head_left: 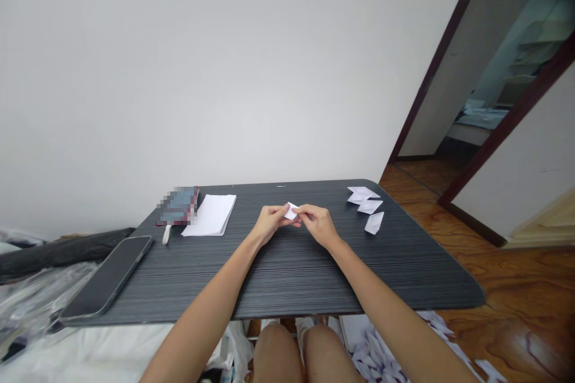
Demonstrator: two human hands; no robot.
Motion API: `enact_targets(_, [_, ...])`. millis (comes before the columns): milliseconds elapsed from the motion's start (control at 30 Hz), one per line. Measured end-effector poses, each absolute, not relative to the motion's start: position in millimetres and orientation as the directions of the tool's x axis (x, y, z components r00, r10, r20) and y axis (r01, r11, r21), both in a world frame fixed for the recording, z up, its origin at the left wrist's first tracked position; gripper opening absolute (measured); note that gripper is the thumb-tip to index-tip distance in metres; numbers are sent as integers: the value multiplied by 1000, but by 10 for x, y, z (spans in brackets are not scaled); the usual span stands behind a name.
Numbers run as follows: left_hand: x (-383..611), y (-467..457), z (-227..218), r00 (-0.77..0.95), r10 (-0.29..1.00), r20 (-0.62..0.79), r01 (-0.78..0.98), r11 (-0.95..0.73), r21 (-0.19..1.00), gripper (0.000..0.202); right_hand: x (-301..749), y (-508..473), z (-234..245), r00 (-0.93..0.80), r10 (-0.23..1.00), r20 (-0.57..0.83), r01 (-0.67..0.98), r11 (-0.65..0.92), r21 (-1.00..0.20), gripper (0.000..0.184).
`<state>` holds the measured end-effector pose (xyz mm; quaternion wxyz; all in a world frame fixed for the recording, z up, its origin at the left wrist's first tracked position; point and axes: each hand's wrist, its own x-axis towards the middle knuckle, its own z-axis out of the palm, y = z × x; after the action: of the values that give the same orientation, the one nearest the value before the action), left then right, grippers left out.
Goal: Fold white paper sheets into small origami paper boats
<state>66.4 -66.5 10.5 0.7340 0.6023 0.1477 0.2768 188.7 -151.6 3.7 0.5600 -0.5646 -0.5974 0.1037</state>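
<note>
Folded white paper (291,211), small and creased to a point, sits pinched between both hands just above the middle of the worktop (287,275). Fingers of the left hand (271,221) close on its near-left edge; fingers of the right hand (317,220) close on its right side, thumbs and forefingers meeting around the piece. Both bare forearms stretch in from the near edge. The worktop is dark, with fine horizontal grain and rounded corners. Toward its far right corner lie four folded white paper shapes (366,206), angular and pointed, close together. To the left rests a flat stack of white paper sheets (210,215), beside it a blurred-out rectangular item. A dark smartphone (109,276) lies screen up at the near left edge. More folded white papers (381,353) litter the wooden floor (516,293) under the worktop.
</note>
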Motion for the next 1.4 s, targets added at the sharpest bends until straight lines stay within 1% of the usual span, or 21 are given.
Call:
enact_targets(67, [649,-659,111,793,593,140,-235,86,968,38,1874,-1530,67,232,786,572,561,373,-739,18])
enact_targets(133, [640,-649,119,769,618,163,-214,9,977,36,1862,-1536,92,209,778,593,559,402,-725,18])
enact_targets(233, [635,-643,127,734,644,217,-123,-189,974,35,1865,-1512,99,262,761,593,538,395,-745,15])
enact_targets(333, [632,-666,118,719,627,299,-21,-411,911,34,1895,-1462,71,349,756,553,497,351,-794,20])
enact_targets(400, [634,-691,105,724,606,329,15,-490,871,34,1915,-1433,54,356,768,532,461,351,-815,18])
enact_targets(467, [643,-711,93,743,591,313,13,-481,877,33,1929,-1419,49,351,781,517,410,368,-834,15])
enact_targets(633, [682,-727,92,830,537,151,-21,-240,970,32,1941,-1422,65,386,798,462,298,367,-881,13])
enact_targets(700, [689,-730,97,845,518,134,-34,-198,980,31,1941,-1423,64,415,798,437,266,353,-897,13])
enact_targets(800, [683,-737,101,842,514,165,-54,-224,973,27,1927,-1424,60,438,822,363,181,315,-932,15])
enact_targets(867, [676,-745,102,839,513,183,-55,-255,965,25,1910,-1429,64,411,857,311,123,286,-950,19])
enact_targets(933, [675,-757,102,837,513,189,-52,-270,962,23,1894,-1435,72,377,881,285,80,275,-958,22])
enact_targets(1000, [681,-777,101,832,520,193,-51,-275,960,23,1886,-1439,78,382,880,281,62,280,-958,23])
enact_targets(1133, [705,-816,84,831,525,184,-29,-289,957,25,1886,-1436,67,465,852,241,43,250,-967,27])
enact_targets(1233, [716,-814,71,834,527,163,-4,-290,957,28,1887,-1429,50,477,852,214,43,220,-975,30])
enact_targets(1300, [711,-798,73,839,522,152,16,-303,953,30,1888,-1422,43,467,849,246,104,223,-969,30])
enact_targets(1333, [705,-789,77,839,522,154,36,-336,941,31,1888,-1419,40,456,846,276,152,232,-961,30])
enact_targets(1400, [688,-779,94,814,548,193,109,-470,876,33,1886,-1415,35,427,831,357,270,260,-927,28])
